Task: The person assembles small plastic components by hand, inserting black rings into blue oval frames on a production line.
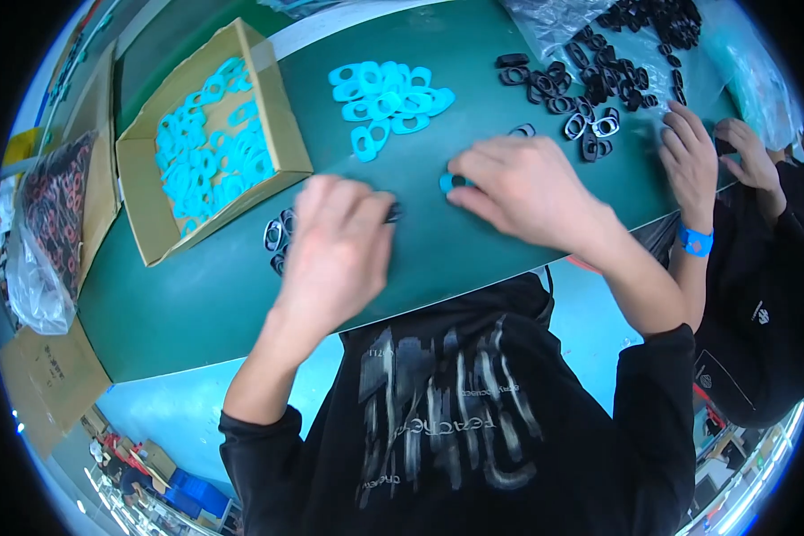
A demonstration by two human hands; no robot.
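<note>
My left hand [335,241] is closed above the green table, its fingers bent down. A small black oval piece [394,213] shows at its fingertips. Beside that hand lie several black oval rings [272,236], partly hidden under it. My right hand [531,192] pinches a small turquoise piece [446,183] between thumb and forefinger; something dark shows within it, and the fingers cover most of it. Beyond my hands, a loose pile of flat turquoise oval rings [389,100] rests on the table. One more black ring [523,130] lies just past my right hand's knuckles.
An open cardboard box [138,201] of turquoise rings stands at the left. Many black oval pieces [603,80] are spread at the far right, by clear plastic bags [750,67]. A co-worker's hands [688,147] rest at the right edge of the green table [174,308].
</note>
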